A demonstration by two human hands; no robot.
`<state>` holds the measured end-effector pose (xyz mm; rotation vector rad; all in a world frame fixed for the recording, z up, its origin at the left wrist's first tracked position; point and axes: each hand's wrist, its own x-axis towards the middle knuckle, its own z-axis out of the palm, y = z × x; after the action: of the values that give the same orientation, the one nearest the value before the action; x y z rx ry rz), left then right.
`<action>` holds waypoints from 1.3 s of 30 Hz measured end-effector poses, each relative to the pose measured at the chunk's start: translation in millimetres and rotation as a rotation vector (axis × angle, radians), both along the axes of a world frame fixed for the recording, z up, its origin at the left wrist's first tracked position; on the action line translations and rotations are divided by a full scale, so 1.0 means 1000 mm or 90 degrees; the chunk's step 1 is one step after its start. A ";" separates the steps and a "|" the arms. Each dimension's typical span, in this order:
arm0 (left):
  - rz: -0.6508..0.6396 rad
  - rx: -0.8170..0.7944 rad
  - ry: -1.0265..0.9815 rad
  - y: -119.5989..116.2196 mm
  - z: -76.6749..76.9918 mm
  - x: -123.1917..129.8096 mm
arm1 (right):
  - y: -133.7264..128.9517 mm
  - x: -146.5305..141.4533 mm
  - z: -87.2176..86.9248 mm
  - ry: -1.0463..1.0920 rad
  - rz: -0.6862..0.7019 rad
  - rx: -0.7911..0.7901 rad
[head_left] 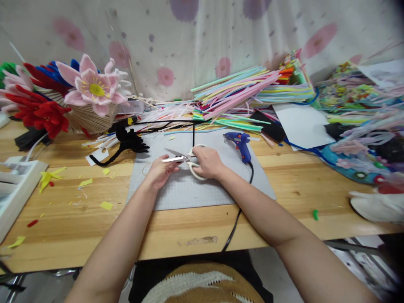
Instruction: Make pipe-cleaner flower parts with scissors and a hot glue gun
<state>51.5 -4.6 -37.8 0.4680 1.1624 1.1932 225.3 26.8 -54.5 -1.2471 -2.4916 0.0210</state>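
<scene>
My right hand is closed on the white handles of a pair of scissors, whose blades point left and stand apart. My left hand is at the blades, its fingers pinched on a small black piece, probably pipe cleaner; the fingers and blades partly hide it. Both hands are above a grey cutting mat. Beyond the scissors, a straight black pipe cleaner runs toward the back of the mat. A bent black fuzzy shape lies at the mat's left edge.
A blue glue gun lies on the mat's right, its black cord crossing the table's front edge. Pipe cleaner bundles lie at the back. Fuzzy flowers stand left, above a white power strip. Yellow scraps litter the wood.
</scene>
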 end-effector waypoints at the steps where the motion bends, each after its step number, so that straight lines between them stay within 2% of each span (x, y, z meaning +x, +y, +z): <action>1: -0.015 0.010 0.000 0.000 -0.001 -0.001 | 0.000 0.000 0.000 -0.004 -0.011 -0.006; 4: -0.049 0.029 -0.008 0.001 -0.002 -0.002 | 0.000 0.001 0.000 0.003 -0.026 -0.014; 9: 0.003 0.026 -0.011 -0.002 -0.001 -0.001 | 0.002 0.003 0.005 0.084 -0.044 -0.017; 16: -0.006 0.053 -0.013 -0.002 -0.003 -0.002 | 0.009 0.012 0.000 0.065 -0.229 -0.047; 19: -0.005 0.056 -0.018 -0.002 -0.003 -0.003 | 0.014 0.018 -0.003 0.070 -0.273 -0.072; 22: -0.012 0.058 -0.008 -0.002 -0.003 -0.002 | 0.018 0.023 0.000 0.130 -0.296 -0.091; 24: -0.010 0.074 0.017 -0.002 -0.005 -0.001 | 0.018 0.022 0.003 0.197 -0.264 -0.075; 27: 0.013 0.111 0.077 -0.002 -0.010 0.001 | 0.012 0.012 0.005 0.362 -0.152 -0.074; 30: 0.022 0.128 0.115 -0.002 -0.013 0.004 | 0.002 -0.007 0.003 0.569 -0.012 -0.220; 33: 0.015 0.129 0.118 -0.003 -0.012 0.007 | -0.006 -0.024 -0.002 0.695 0.081 -0.362; 36: -0.009 0.126 0.112 -0.005 -0.011 0.009 | -0.006 -0.031 -0.004 0.759 0.062 -0.423; 39: -0.022 0.124 0.109 -0.005 -0.012 0.010 | -0.002 -0.028 -0.005 0.818 -0.025 -0.442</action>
<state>61.3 -9.8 -50.2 0.7480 1.1830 1.2610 197.1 25.1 -59.1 -0.9538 -1.3048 1.3014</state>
